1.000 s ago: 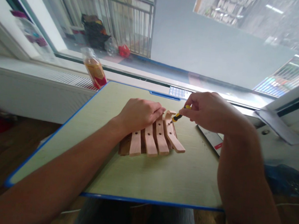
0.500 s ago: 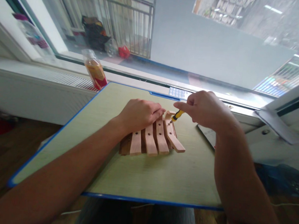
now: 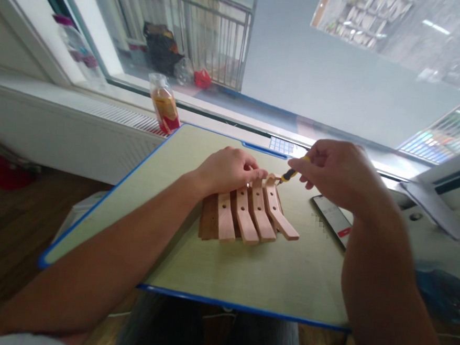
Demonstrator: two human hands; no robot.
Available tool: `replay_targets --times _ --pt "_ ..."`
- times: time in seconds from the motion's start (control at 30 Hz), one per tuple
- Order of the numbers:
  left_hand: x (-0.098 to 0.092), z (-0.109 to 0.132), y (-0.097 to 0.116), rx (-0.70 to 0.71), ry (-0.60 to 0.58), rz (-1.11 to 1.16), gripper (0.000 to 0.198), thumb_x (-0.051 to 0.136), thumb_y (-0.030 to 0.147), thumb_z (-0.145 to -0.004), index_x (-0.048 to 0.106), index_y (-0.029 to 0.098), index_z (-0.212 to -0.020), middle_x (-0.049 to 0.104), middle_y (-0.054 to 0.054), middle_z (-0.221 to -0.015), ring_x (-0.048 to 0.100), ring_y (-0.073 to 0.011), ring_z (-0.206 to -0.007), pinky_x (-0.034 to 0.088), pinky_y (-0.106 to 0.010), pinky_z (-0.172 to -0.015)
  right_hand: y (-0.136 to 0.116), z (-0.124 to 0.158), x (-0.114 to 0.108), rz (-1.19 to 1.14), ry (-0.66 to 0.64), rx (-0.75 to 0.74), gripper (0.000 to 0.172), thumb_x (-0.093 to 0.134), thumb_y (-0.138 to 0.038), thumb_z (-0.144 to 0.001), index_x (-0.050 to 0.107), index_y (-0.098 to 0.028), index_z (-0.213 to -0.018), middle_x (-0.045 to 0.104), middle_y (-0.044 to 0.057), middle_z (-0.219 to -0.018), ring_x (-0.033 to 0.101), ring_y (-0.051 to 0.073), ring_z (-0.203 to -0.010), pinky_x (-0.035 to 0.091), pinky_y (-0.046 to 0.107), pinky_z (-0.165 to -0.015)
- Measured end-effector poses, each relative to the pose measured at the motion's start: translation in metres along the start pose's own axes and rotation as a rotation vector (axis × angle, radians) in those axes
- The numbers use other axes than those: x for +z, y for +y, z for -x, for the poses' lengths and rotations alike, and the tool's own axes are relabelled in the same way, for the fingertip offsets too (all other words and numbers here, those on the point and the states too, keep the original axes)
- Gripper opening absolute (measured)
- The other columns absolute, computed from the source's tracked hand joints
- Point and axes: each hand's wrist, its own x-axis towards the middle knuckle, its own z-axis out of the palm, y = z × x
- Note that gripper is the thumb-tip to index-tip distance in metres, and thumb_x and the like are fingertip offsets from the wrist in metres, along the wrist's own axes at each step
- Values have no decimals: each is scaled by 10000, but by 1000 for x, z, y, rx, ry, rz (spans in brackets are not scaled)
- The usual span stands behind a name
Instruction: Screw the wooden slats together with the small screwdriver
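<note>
My right hand [image 3: 334,169] is closed round a yellow and black screwdriver [image 3: 288,175]. Its tip points down beside the upper end of the rightmost light wooden strip [image 3: 274,203]. This strip is bent, has dark round holes and sits skewed from its neighbours. Several similar strips lie side by side on a darker brown wooden board [image 3: 207,221]. My left hand [image 3: 232,168] rests over the upper ends of the strips, fingers curled round them and hiding part of them.
A pale, blue-edged table [image 3: 215,274] carries the work. A phone [image 3: 331,219] lies near my right forearm. Beyond the far left corner stands a bottle with a red and yellow label [image 3: 165,107]. The window sill and a blue-white gridded card [image 3: 281,145] are behind.
The screwdriver has come out of the hole area of the rightmost strip and moved up and right with my right hand. My left hand stays on the strips. The view has shifted.
</note>
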Motion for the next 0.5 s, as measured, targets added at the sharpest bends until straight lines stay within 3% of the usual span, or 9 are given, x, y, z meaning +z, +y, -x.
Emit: replay_targets --times 0.1,0.3,0.4,0.5 --pt "-11 2 -8 -9 -94 164 484 657 599 -903 830 202 -1119 824 -98 -1030 732 -237 -892 491 -316 -746 -10 4 5 -88 -101 -23 269 746 -498 -871 742 -229 -881 757 34 -706 659 174 -585 447 340 -547" --pt "-32 25 -39 -70 -220 208 505 715 583 -851 803 228 -1199 807 -69 -1155 711 -263 -1038 489 -303 -864 -33 9 37 -230 -99 -215 240 711 -441 -924 755 -215 -988 753 14 -790 644 142 -673 445 300 -605" --pt "-36 33 -59 -88 -285 188 451 695 572 -847 828 196 -1057 796 -54 -982 673 -237 -881 444 -284 -753 -41 8 52 -252 -99 -241 225 686 -402 -945 766 -204 -1017 770 19 -854 653 131 -707 467 290 -647" --pt "-40 34 -73 -72 -324 151 389 674 539 -845 801 172 -831 683 -20 -743 560 -182 -720 363 -275 -663 -46 7 59 -216 -67 -226 228 685 -380 -942 775 -209 -1063 788 22 -889 688 144 -747 485 292 -666"
